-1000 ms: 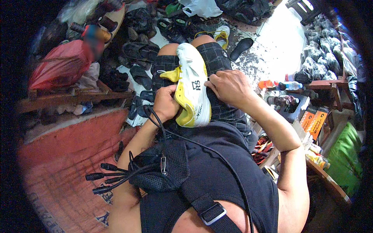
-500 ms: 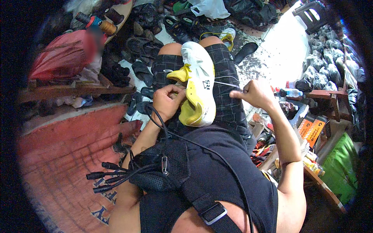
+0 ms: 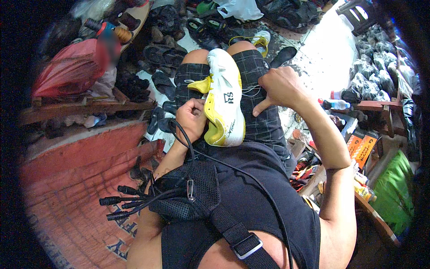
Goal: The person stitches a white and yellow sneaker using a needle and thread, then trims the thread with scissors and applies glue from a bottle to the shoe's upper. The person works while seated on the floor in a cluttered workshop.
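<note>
A white and yellow sports shoe (image 3: 228,101) lies on its side across my lap, toe pointing away from me. Its yellow tongue (image 3: 200,85) sticks out on the left. My left hand (image 3: 191,119) is closed against the shoe's yellow opening edge; whatever its fingers hold is hidden. To the right of the shoe, my right hand (image 3: 283,87) has curled fingers and an outstretched thumb. Thin white thread (image 3: 251,91) runs from the shoe's sole side to this hand, which is closed on it.
Several dark sandals (image 3: 163,85) lie on the floor at left. Another white and yellow shoe (image 3: 260,41) stands beyond my knees. Thread spools (image 3: 123,33) sit at upper left. Wrapped bundles (image 3: 376,67) and a wooden shelf (image 3: 376,106) are at right. A black cable (image 3: 242,172) crosses my body.
My right hand has moved up and left, nearer the shoe, and the thread has gone from taut to slack. The left hand has drawn slightly back from the opening; the shoe has turned a little.
</note>
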Demonstrator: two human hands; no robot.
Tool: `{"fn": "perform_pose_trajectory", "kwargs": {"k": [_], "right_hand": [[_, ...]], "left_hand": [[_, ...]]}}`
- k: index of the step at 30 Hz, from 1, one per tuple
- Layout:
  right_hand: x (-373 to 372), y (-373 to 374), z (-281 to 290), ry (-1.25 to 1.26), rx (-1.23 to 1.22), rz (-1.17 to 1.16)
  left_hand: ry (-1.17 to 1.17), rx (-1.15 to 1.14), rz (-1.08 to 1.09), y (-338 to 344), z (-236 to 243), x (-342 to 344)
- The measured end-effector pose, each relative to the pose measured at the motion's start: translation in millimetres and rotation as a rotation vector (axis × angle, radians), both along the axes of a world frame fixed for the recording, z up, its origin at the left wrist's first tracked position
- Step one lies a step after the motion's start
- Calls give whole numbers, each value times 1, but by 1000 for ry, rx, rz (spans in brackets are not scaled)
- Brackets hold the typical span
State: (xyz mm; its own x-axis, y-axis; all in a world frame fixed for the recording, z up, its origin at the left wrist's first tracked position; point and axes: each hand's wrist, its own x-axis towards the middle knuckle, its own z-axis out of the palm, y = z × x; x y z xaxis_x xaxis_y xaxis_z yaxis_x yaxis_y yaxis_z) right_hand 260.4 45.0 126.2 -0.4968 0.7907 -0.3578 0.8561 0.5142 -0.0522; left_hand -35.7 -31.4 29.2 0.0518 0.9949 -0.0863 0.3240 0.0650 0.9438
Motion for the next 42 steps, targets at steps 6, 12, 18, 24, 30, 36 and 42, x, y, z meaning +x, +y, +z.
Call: {"fn": "perform_pose_trajectory", "kwargs": {"k": [6,12,18,24,30,36,42], "right_hand": [[43,3,-40,858,-639,-56],[49,-17,-66,1931,-635,-660],[-7,-67,-50,941,-249,-389],[-22,-69,-52,1558,-355,-916],[-51,-77,-49,1037,-119,-823],[-45,-71,-49,930,-101,-814],[-44,-74,-46,1174,-109,-822]], "left_hand": [[-615,-117,195,-4,-10,-9],[-1348,-175,329,3,-20,-35],[-61,68,-30,-1,-1,-9],[495,182,-267,-3,30,-7],[483,235,-218,-1,25,-2],[499,240,-222,1,26,-2],[485,146,-150,3,31,1]]}}
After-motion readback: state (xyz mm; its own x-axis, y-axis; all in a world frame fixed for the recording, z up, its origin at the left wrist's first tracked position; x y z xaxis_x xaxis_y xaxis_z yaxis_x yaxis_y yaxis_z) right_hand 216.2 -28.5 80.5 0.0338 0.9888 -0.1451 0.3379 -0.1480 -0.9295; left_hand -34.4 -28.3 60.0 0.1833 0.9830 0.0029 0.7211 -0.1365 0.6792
